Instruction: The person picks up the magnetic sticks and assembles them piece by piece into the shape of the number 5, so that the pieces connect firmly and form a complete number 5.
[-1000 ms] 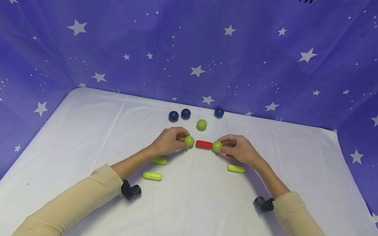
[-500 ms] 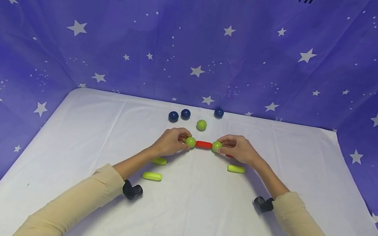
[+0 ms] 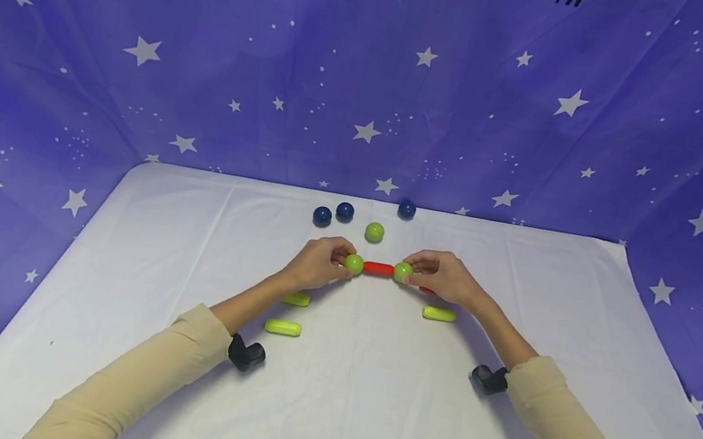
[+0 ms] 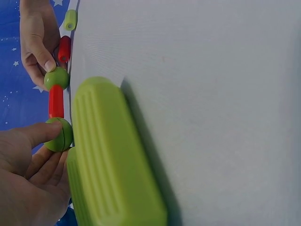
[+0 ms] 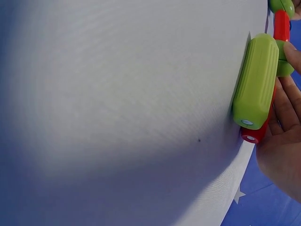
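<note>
My left hand pinches a green ball between thumb and fingers. Opposite it, my right hand pinches a second green ball. A red rod spans the two balls, one at each end, and in the left wrist view they form a straight dumbbell shape. Another red rod lies beside my right hand, mostly covered by it in the head view. A third green ball rests just beyond the joined pieces.
Three dark blue balls, among them one blue ball, lie towards the table's far edge. A yellow-green rod sits below my right hand. Near my left forearm are a yellow-green rod and another rod partly covered by the arm.
The left hand has moved slightly right with its green ball, closing the small gap to the red rod's left end. The right hand has stayed in place.
</note>
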A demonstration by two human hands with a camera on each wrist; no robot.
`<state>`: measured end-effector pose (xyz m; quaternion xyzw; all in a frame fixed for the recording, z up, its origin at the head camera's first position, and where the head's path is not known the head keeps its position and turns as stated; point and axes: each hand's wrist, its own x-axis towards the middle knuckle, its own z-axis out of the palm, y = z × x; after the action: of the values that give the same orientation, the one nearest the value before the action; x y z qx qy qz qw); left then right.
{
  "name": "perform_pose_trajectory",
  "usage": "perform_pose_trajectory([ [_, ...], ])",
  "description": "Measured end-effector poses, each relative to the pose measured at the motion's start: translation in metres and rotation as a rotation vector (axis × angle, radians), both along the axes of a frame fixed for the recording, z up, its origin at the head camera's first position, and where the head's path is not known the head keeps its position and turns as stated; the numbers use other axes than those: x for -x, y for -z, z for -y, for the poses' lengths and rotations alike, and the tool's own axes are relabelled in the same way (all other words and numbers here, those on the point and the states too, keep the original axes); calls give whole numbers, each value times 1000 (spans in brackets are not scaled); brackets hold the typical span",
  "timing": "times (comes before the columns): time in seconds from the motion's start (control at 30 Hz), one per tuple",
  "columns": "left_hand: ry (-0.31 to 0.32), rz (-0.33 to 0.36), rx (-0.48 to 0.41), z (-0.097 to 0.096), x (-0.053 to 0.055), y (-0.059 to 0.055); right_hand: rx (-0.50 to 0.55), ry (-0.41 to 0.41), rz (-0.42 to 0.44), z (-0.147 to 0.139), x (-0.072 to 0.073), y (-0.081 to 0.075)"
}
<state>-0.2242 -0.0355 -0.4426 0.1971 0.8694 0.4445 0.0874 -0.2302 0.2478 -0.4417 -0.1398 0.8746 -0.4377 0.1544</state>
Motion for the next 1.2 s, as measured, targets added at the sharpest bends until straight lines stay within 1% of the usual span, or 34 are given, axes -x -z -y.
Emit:
perform_pose_trajectory([
  [0.43,-7,5,28,-1,2,-1,-26,7,1,1,1,-1],
  [0.8,-9,11,19,-1,1,0,-22,3,-1,2,1,-1],
  [0.93,-3,2,14,0,1,0,-29,2,-3,2,2,-1],
  [1.03,6,4,2,2,0,0,-30,3,-5,2,2,-1],
  [1.2,3,31,-21,11,-2,-1,-26,4,-2,3,1,-2],
])
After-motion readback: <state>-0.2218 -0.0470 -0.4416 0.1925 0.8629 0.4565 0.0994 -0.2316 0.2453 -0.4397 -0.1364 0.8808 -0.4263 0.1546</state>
